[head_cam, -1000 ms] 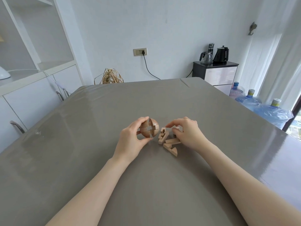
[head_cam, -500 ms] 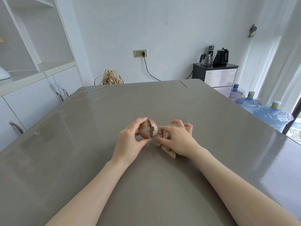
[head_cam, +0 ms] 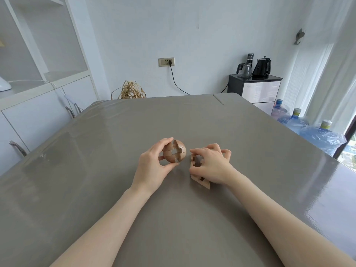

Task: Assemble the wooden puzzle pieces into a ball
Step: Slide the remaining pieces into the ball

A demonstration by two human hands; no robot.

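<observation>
Scene brightly lit by daylight from the right.
Glare was seen on the table (head_cam: 317, 189); edges were bowed by wide-angle distortion.

On the grey glossy table (head_cam: 115, 170) in front of you, the part-built round wooden puzzle ball (head_cam: 174, 151) sits near the middle, held in your left hand (head_cam: 154, 166). Just right of the ball lie the loose notched pale wooden pieces (head_cam: 200, 180), under and before your right hand (head_cam: 210, 164). Behind the ball, past the table's far edge, stands the bundle of dry straw (head_cam: 132, 90); far right of the ball stand the blue plastic water jugs (head_cam: 308, 128).
</observation>
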